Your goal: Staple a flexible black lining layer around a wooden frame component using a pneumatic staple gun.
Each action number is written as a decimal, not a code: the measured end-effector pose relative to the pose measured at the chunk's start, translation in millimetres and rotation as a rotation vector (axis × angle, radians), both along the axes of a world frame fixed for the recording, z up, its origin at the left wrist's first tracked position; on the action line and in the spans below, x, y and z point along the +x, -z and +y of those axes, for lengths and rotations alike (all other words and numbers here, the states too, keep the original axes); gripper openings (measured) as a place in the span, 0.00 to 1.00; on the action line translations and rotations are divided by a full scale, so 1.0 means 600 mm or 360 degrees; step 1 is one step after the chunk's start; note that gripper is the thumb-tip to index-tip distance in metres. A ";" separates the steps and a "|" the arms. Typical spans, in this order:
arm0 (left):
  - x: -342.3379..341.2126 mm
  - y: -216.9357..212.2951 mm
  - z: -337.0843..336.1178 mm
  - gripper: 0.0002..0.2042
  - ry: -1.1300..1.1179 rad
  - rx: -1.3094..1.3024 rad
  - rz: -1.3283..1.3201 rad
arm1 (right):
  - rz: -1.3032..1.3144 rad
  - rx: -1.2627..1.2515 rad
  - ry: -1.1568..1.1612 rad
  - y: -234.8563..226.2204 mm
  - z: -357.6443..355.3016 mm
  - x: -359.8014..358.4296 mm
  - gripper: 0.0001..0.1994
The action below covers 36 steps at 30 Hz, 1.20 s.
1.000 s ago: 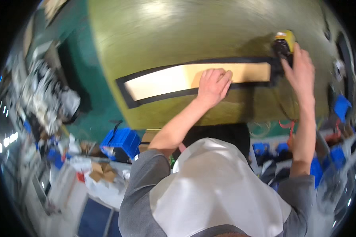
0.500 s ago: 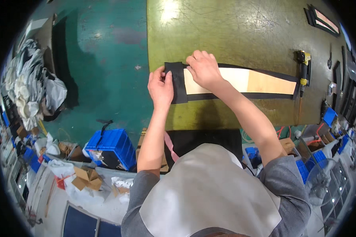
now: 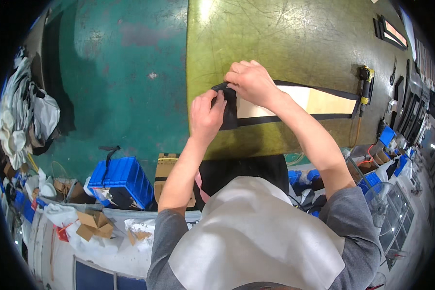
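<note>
1. The long, tapered pale-wood panel (image 3: 331,102) lay at 2 o'clock from the centre of view, on the olive-green, scratched table (image 3: 275,41), its wide end at 9 o'clock
2. Around it ran a black, sheet-like covering (image 3: 231,115), turned up and bunched at the panel's wide end
3. The left hand (image 3: 208,116) was at 9 o'clock on that end, its thumb and fingers together on the raised fold
4. The right hand (image 3: 252,83) sat at 2 o'clock from the left, its fingers curled and closed on the fold's upper corner; the tips were partly hidden
5. In judgement, the covering would handle as light, soft and pliable, with some spring, best pinched by its loose edge near the corner; the panel looked stiff, light to moderate in weight and perhaps smooth, best steadied flat or held by its long edges
6. Counted: one panel, in two tones of wood; one covering; two hands; one yellow-and-black handheld power tool (image 3: 366,79) just beyond the panel's 3 o'clock end; one pair of dark scissors (image 3: 393,70) at 2 o'clock from the tool; one large blue plastic crate (image 3: 139,186) at 8 o'clock from the left hand
7. Black-edged pieces with pale insides (image 3: 395,34) lay at 1 o'clock from the tool, overlapping too much to count
</note>
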<state>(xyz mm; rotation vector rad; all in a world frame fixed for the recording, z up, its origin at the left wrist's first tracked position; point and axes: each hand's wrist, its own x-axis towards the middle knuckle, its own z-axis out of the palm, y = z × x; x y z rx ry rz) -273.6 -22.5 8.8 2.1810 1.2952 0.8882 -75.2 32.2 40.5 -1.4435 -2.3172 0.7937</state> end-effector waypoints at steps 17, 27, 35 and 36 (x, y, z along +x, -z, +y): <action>-0.035 -0.017 0.026 0.42 0.0766 -0.0261 0.0456 | 0.0637 0.0480 0.0233 0.068 -0.126 -0.037 0.09; -0.104 -0.016 0.020 0.35 0.0942 0.0099 0.0902 | -0.0771 0.0270 0.1435 -0.007 -0.159 0.403 0.15; -0.032 -0.050 0.036 0.31 0.0867 0.0090 0.0926 | -0.1215 -0.0511 0.1790 -0.031 -0.215 0.776 0.30; -0.025 -0.044 0.044 0.31 0.0914 0.0115 0.0913 | -0.1005 -0.0176 0.1782 -0.030 -0.231 0.794 0.29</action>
